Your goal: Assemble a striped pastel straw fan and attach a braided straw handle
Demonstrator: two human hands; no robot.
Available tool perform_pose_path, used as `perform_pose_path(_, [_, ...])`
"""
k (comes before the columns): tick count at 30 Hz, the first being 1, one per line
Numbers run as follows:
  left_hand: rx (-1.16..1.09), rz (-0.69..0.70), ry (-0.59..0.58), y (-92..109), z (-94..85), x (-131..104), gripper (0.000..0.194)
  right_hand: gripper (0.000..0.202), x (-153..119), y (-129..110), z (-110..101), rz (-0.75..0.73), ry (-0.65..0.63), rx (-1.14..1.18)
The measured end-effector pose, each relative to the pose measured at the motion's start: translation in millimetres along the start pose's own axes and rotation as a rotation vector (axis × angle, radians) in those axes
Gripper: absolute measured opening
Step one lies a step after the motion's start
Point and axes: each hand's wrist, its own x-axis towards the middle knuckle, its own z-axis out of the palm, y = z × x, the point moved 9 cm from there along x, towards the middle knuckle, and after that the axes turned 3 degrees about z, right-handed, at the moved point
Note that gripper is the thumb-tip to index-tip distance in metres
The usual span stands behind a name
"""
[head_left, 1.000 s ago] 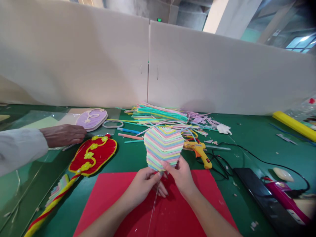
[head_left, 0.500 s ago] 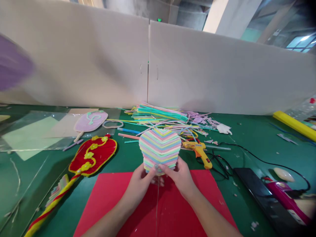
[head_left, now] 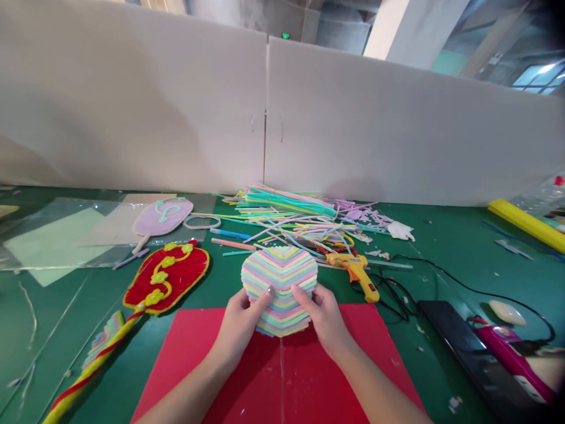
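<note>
A round fan-shaped panel (head_left: pixel 280 271) of pastel pipe cleaners in V-shaped stripes is held up over a red board (head_left: pixel 212 365). My left hand (head_left: pixel 245 315) grips its lower left edge, thumb on the front face. On the lower right edge, my right hand (head_left: pixel 320 315) pinches it the same way; the fingers behind are mostly hidden. Beyond the panel lies a heap of loose pipe cleaners (head_left: pixel 286 203). A yellow hot glue gun (head_left: pixel 356 272) rests just right of the panel.
On the left lie a red fan with yellow flowers (head_left: pixel 176 277), a small purple fan (head_left: pixel 161 219) and plastic-covered sheets (head_left: pixel 57 238). A black phone (head_left: pixel 468 347), a magenta power strip (head_left: pixel 507 347) and cables are on the right. White partition boards (head_left: pixel 375 129) stand behind the green table.
The panel has come down slightly and a little left. My thumbs have moved from its bottom centre up and apart. A blurred purple shape at the far left is gone.
</note>
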Motion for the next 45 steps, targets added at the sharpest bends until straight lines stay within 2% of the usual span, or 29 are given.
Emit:
perform_pose_path(2, [-0.048, -0.019, 0.006, -4.3, -3.0, 0.2, 0.051, 0.042, -0.7, 1.0, 2.9, 0.011, -0.028, -0.004])
perform_pose_path(5, [-0.066, -0.047, -0.001, -7.3, -2.9, 0.1, 0.049, 0.045, -0.1, 0.8, -0.7, 0.002, -0.002, -0.01])
perform_pose_path(13, [-0.055, -0.098, 0.087, -2.8, -3.7, -2.1, 0.05, 0.04, -0.4, -0.5, -0.6, -0.012, -0.005, -0.038])
perform_pose_path(20, [-0.031, -0.093, 0.078, -1.6, -1.0, -4.1, 0.048, 0.041, 0.6, -5.3, -11.8, -0.056, 0.082, -0.042])
perform_pose_path(26, [-0.081, -0.105, 0.105, -2.5, -4.3, -5.4, 0.052, 0.039, 1.2, -2.7, -9.7, -0.037, 0.036, -0.04])
perform_pose_path(32, [-0.1, -0.15, 0.052, -4.6, 2.3, -7.7, 0.049, 0.031, 2.0, -10.3, -15.1, -0.079, 0.073, -0.046])
perform_pose_path(38, [-0.131, -0.175, 0.059, -6.1, 2.8, -9.0, 0.048, 0.025, 2.3, -10.7, -19.4, -0.093, 0.084, -0.1])
perform_pose_path(45, [-0.107, -0.132, 0.04, 2.8, 4.5, -10.1, 0.049, 0.024, 2.0, -15.9, -22.3, -0.081, 0.1, -0.156])
